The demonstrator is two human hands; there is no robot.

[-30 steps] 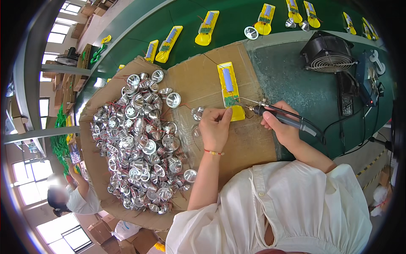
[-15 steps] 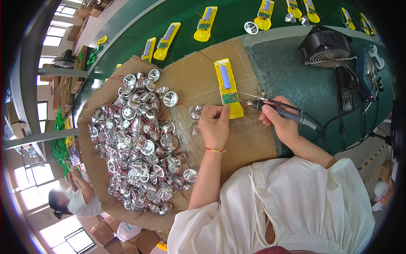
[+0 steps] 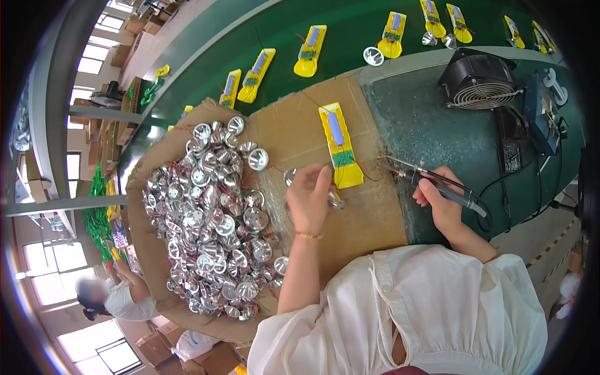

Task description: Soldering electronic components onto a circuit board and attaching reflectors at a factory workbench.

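A yellow plastic housing [image 3: 349,178] lies on the cardboard in front of me, with a blue battery cell [image 3: 335,129] and a green circuit board [image 3: 343,158] in it. Its wires stick out to the sides. My right hand [image 3: 442,203] grips a soldering iron [image 3: 431,182], whose tip is off to the right of the board. My left hand [image 3: 307,195] is just left of the housing's lower end, thumb and fingers drawn together; what they pinch is hidden. One silver reflector [image 3: 289,177] sits partly behind that hand, and another shiny reflector [image 3: 336,201] shows at its right side.
A large heap of silver reflectors [image 3: 219,222] with red wires fills the cardboard at left. Several yellow housings [image 3: 310,51] stand along the green belt at the back. At right are a black fan [image 3: 478,81], a blue soldering station [image 3: 542,115] and loose cables. Another person [image 3: 128,297] works far left.
The soldering iron has moved away from the circuit board to the right. My left hand has drawn back from the board, down and left. The whole view has shifted slightly.
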